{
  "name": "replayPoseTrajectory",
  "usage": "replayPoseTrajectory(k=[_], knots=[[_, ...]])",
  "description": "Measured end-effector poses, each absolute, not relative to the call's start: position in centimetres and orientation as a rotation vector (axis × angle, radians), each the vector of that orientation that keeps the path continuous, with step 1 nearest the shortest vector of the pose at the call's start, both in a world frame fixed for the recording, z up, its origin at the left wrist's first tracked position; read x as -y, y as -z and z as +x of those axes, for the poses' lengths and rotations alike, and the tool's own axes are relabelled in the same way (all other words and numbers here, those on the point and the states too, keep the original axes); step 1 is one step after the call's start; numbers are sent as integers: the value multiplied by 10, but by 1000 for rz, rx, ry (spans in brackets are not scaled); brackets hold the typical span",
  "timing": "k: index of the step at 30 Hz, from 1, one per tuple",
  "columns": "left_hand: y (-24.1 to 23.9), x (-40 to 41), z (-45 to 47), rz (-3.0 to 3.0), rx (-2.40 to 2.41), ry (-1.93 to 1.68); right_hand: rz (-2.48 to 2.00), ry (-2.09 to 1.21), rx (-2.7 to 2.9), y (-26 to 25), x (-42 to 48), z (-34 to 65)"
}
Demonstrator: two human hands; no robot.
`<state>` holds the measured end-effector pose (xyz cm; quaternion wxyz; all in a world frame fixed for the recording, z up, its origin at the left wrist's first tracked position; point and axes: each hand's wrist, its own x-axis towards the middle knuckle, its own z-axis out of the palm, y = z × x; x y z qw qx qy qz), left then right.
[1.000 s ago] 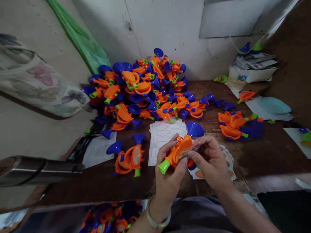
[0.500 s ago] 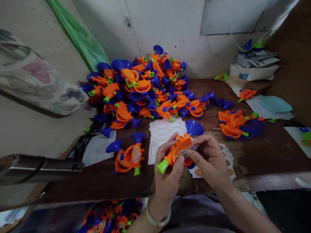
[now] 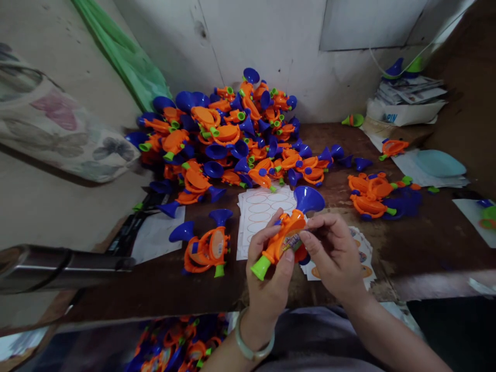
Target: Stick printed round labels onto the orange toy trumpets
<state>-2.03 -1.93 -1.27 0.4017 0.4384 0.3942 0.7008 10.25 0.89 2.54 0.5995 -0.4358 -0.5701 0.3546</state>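
A worker's left hand (image 3: 271,289) curls round a toy trumpet (image 3: 281,235) above a table (image 3: 174,289), the right hand (image 3: 337,258) pinching its sticker (image 3: 291,242), seemingly not yet fully pressed down, with labelled trumpets (image 3: 211,248) at nine o'clock and a heap (image 3: 228,135), apparently undone, at eleven.

Small makeshift workshop, by the look of it: identical plastic toy trumpets (image 3: 227,134) heaped on a worn brown counter (image 3: 422,232), sticker sheets (image 3: 364,250) stacked there, more trumpets (image 3: 196,349) below, scuffed white wall (image 3: 267,41) behind.
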Motion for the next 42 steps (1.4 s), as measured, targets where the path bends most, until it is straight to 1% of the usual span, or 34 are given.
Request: replayPoseTrajectory(k=[4,6,10,14,16,20,21,24,26,29,31,33,34,36,39,40,42], knots=[[9,22,-20,1132,-979,-1792,-1094,-543,1434,-27,-13,103],[8,23,-20,1156,-991,-1787,-1138,-560,1449,-27,-15,105],[8,26,-19,1161,-1003,-1778,-1166,-750,1416,-26,-18,106],[10,27,-19,1146,-999,-1771,-1157,-839,1404,-24,-18,105],[11,27,-20,1145,-1018,-1766,-1177,-802,1446,-23,-18,106],[14,26,-23,1073,-1002,-1776,-1241,-444,1448,-18,-22,111],[15,25,-23,1045,-986,-1774,-1247,-398,1425,-16,-23,111],[15,25,-22,1024,-959,-1754,-1233,-510,1476,-10,-28,110],[11,26,-24,1078,-951,-1743,-1228,-566,1518,-3,-33,110],[5,25,-43,1251,-1030,-1775,-1260,-513,1433,11,-41,124],[4,21,-70,1477,-1212,-1858,-1301,-538,1452,23,-44,143],[9,16,-107,1804,-1445,-1898,-1400,-617,1679,33,-44,163],[14,14,-127,1998,-1537,-1824,-1453,-650,1811,37,-44,172],[26,11,-163,2293,-1707,-1477,-1534,-694,1993,43,-44,180],[41,13,-193,2382,-1898,-796,-1614,-702,2068,46,-51,168],[43,15,-197,2377,-1933,-632,-1642,-693,2088,46,-55,159],[46,20,-198,2378,-1976,-416,-1691,-663,2126,46,-63,140]])
